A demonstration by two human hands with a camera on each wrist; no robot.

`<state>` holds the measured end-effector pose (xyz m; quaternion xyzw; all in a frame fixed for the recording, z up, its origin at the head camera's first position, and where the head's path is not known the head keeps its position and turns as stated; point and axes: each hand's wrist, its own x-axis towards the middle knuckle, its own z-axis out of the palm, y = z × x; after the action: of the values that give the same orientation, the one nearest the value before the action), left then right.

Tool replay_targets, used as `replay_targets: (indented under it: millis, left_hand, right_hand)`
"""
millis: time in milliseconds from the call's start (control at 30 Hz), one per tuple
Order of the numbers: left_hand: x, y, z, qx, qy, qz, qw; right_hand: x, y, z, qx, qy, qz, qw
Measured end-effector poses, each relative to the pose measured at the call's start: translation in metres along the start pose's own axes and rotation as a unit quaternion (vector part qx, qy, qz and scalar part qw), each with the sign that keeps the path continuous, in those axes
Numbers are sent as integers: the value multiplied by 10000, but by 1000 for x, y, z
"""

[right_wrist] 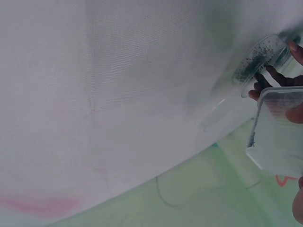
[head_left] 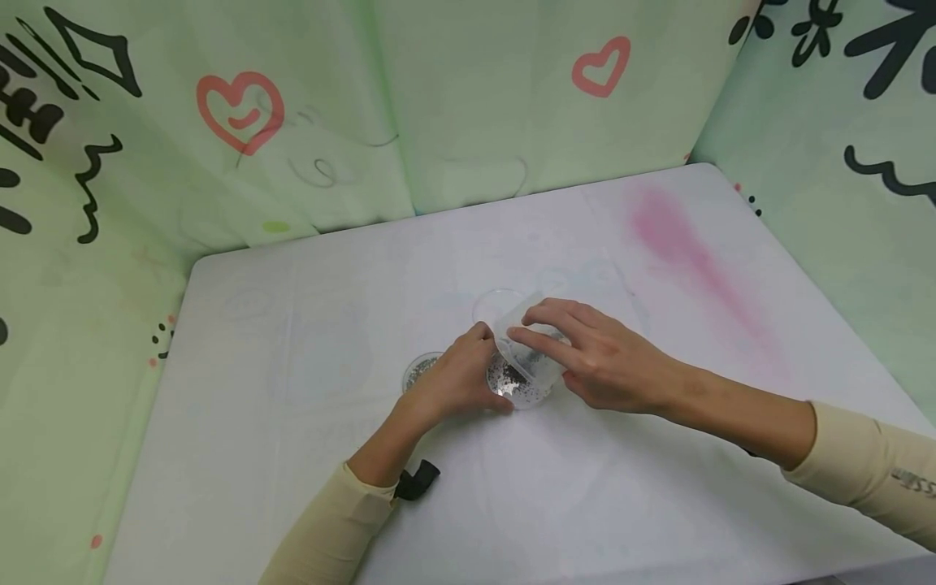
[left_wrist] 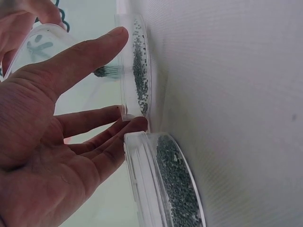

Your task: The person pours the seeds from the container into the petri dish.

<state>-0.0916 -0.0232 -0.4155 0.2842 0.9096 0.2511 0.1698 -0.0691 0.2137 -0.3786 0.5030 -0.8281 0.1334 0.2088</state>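
Observation:
A small clear plastic box [head_left: 544,370] is tipped over a round clear dish [head_left: 512,392], pinched between the fingers and thumb of my right hand [head_left: 607,357]. Dark, shiny grains [left_wrist: 108,72] stream from it towards the dish in the left wrist view. My left hand [head_left: 461,370] grips the dish's sides, thumb on one side and fingers on the other. Inside the dish lies a layer of the same grains [left_wrist: 140,71]. A second round dish [left_wrist: 177,184], holding more grains, stands just left of it, partly hidden by my left hand in the head view.
Behind the box a clear round lid-like disc [head_left: 483,294] lies on the white tabletop [head_left: 329,325]. A pink stain [head_left: 687,252] marks the table's back right. Green curtains with drawn hearts [head_left: 241,114] border the back and sides.

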Motion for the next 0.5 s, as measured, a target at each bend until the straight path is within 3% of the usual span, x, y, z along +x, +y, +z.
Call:
replay_targets:
  millis: [500]
  left_hand:
    - [-2, -5, 1, -530, 170, 396, 9977]
  right_hand:
    - [1, -4, 2, -64, 64, -278, 9996]
